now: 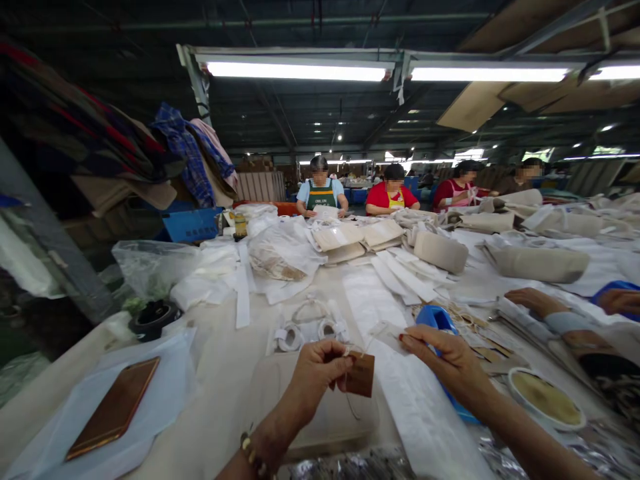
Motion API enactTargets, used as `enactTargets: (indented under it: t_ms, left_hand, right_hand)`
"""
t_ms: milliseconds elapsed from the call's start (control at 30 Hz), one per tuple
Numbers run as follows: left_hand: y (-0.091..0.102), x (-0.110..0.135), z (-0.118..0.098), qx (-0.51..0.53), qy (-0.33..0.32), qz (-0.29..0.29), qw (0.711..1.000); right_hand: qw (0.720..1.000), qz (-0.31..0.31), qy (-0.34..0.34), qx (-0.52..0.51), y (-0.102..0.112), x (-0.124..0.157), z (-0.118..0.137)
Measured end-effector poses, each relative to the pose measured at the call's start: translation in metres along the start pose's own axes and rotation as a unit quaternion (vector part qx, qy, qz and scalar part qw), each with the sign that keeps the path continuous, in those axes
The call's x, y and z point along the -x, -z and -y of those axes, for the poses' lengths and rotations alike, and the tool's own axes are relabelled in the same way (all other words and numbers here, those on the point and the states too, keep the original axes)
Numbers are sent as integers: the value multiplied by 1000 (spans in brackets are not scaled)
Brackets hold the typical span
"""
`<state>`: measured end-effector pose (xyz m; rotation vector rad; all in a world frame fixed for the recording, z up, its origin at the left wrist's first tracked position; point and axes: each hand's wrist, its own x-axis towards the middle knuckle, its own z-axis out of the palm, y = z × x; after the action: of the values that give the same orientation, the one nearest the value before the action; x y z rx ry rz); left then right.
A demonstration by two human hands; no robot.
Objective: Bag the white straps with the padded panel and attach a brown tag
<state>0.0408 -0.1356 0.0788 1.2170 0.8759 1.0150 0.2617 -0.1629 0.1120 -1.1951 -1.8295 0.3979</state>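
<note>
My left hand (313, 377), with a beaded bracelet at the wrist, pinches a small brown hang tag (362, 375) by its light string. Over to the right, my right hand (447, 360) is closed at the fingertips on a small clear plastic piece (385, 333), perhaps a little bag. A thin strand seems to run between the two. Below my hands lies a flat beige piece, likely a fabric bag (320, 417), with white-wrapped rolled handles (289, 337) at its far end. A blue tape dispenser (436, 321) stands just beyond my right hand, which partly hides it.
A bronze-coloured phone (115, 408) lies on white sheets at left, near a black tape roll (155, 317). At right are brown tags, a round dish (546, 400) and a co-worker's hand (535, 301). Beige fabric stacks (440, 252) and plastic bags fill the far side, where several people sit.
</note>
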Motion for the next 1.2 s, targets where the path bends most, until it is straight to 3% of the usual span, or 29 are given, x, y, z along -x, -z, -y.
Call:
enactTargets:
  t_ms: [167, 267, 500, 600, 700, 833, 1033, 1133, 1200]
  left_hand:
    - [18, 6, -17, -46, 10, -17, 999]
    - [21, 10, -26, -66, 28, -20, 997]
    - [25, 22, -45, -86, 76, 27, 993]
    - [29, 26, -57, -119, 105, 49, 986]
    - [32, 28, -68, -130, 126, 66, 981]
    - [32, 26, -77, -139, 148, 78, 976]
    - [32, 21, -88, -157, 179, 91, 967]
    - [32, 17, -93, -140, 192, 91, 967]
    - [31, 15, -96, -127, 198, 92, 968]
  right_hand:
    - [997, 2, -57, -43, -12, 11, -7]
    - [986, 11, -106, -131, -25, 18, -9]
    - [901, 21, -231, -366, -68, 41, -15]
    - [888, 2, -243, -390, -85, 52, -23]
    - [917, -41, -202, -341, -100, 63, -29]
    - [963, -142, -80, -213, -113, 72, -32]
    - [968, -233, 90, -31, -114, 71, -37]
    - [955, -252, 140, 69, -115, 70, -44]
    - [953, -254, 142, 81, -119, 71, -47]
